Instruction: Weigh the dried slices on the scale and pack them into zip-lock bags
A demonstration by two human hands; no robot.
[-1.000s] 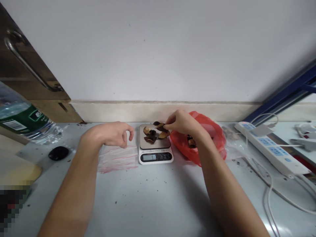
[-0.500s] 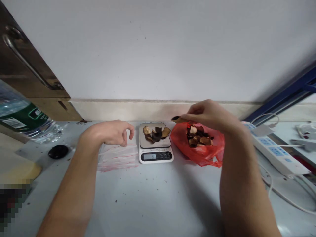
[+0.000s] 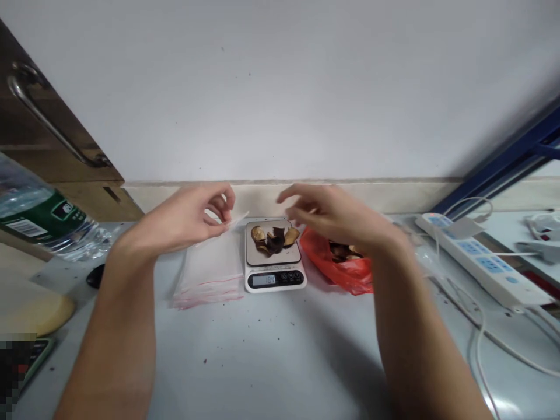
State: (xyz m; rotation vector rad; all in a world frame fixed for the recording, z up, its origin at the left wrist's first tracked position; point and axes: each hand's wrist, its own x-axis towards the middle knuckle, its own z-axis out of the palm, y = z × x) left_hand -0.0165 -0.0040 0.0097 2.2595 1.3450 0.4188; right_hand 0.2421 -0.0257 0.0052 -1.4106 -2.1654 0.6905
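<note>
My left hand (image 3: 214, 211) pinches the upper edge of a clear zip-lock bag (image 3: 241, 219), lifted off a stack of similar bags (image 3: 210, 268) with red seal lines. Beside the stack stands a white digital kitchen scale (image 3: 275, 282), its display lit. Several dried, curled brown slices (image 3: 275, 240) lie on its plate. Over the scale's right rear side hovers my right hand (image 3: 326, 211), fingers apart and nothing visible in them. Under that hand and forearm, partly hidden, an open red plastic bag (image 3: 335, 271) holds more of the dried slices (image 3: 342, 251).
A white power strip (image 3: 485, 259) with cables lies at the right. A large plastic bottle (image 3: 48, 213) and a black round object (image 3: 95, 276) are at the left. The wall (image 3: 280, 105) rises behind the table, whose surface (image 3: 245, 361) bears dark crumbs.
My left hand has raised a bag's edge from the stack. My right hand has moved left toward the scale and no longer holds a brown slice. The scale's reading has changed.
</note>
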